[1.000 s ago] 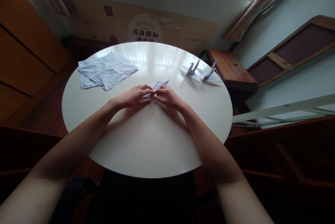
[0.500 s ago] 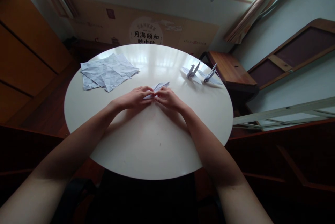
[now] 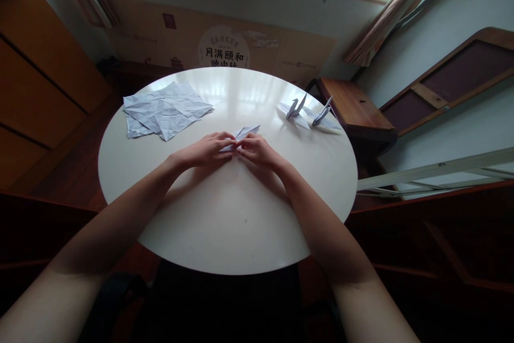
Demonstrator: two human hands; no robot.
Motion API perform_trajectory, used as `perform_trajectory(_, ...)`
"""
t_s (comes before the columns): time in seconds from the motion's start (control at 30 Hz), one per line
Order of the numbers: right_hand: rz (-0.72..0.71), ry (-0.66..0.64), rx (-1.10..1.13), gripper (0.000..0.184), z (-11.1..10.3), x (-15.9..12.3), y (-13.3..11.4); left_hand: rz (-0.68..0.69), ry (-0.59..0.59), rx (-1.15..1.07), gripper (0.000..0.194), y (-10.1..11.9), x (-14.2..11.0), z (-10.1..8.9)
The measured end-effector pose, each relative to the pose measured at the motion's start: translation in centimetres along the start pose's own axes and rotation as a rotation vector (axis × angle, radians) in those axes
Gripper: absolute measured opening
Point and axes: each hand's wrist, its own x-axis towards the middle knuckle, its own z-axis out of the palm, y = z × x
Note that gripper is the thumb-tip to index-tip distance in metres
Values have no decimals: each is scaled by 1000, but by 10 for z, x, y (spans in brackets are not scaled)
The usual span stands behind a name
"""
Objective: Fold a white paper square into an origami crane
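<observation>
Near the middle of the white round table [image 3: 225, 225], a small piece of folded paper [image 3: 248, 131] is pinched between my hands, its pointed end sticking out beyond the fingers. My left hand [image 3: 214, 147] closes on its left side, and my right hand [image 3: 257, 149] grips the right side with thumb and fingers. The fingertips of both hands nearly meet and cover much of the folds. At the right of the table stand two paper cranes, a nearer-to-middle crane [image 3: 296, 112] and an outer crane [image 3: 322, 115], wings spread.
A stack of creased paper sheets [image 3: 166, 109] lies at the table's back left. Beyond the right edge stands a wooden stool or bench [image 3: 357, 105]. A printed cardboard panel [image 3: 273, 51] is behind the table, below a window.
</observation>
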Motion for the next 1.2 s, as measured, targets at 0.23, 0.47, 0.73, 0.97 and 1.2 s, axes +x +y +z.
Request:
perform_trajectory(0.23, -1, 4, 0, 17, 0, 0, 0, 5, 7, -15, 43, -2, 0, 1)
perform_trajectory(0.47, 0, 0, 5, 18, -1, 0, -1, 7, 6, -4, 43, -2, 0, 1)
perform_trajectory(0.73, 2, -3, 26, 18, 0, 0, -1, 4, 4, -1, 45, -3, 0, 2)
perform_trajectory(0.97, -4, 1, 23, 18, 0, 0, 0, -1, 10, -3, 44, -3, 0, 3)
perform_trajectory(1.2, 3, -12, 13, 18, -2, 0, -1, 5, 7, -12, 44, 0, 1, 0)
